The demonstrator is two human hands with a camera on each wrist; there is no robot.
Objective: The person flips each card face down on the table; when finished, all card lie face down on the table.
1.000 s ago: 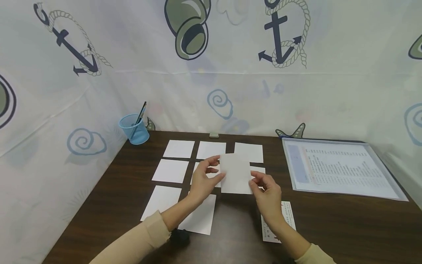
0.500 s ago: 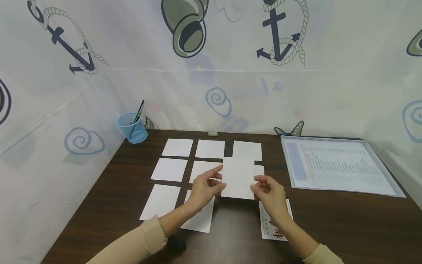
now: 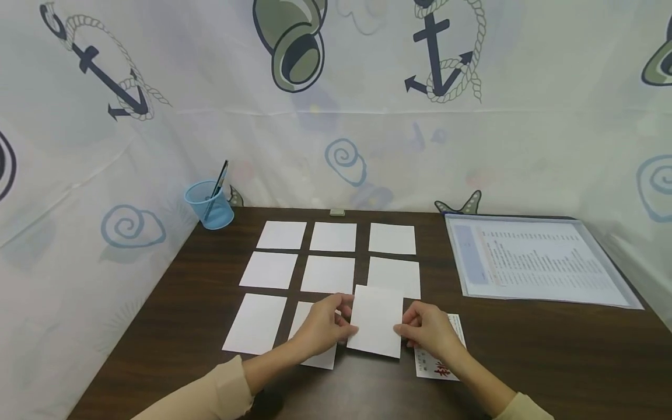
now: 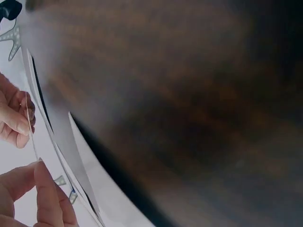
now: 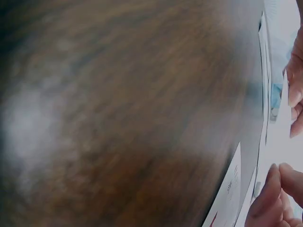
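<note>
Blank white paper card (image 3: 375,319) has dropped from mid-air toward the dark wooden table's (image 3: 525,350) front edge; left hand (image 3: 320,330) and right hand (image 3: 427,330) pinch its side edges; bottom-right grid slot gets filled, I'd judge.

White cards (image 3: 329,274) lie on the dark brown wood-grain table (image 3: 525,344). The pen cup (image 3: 210,205) at the far left corner is light blue.
</note>
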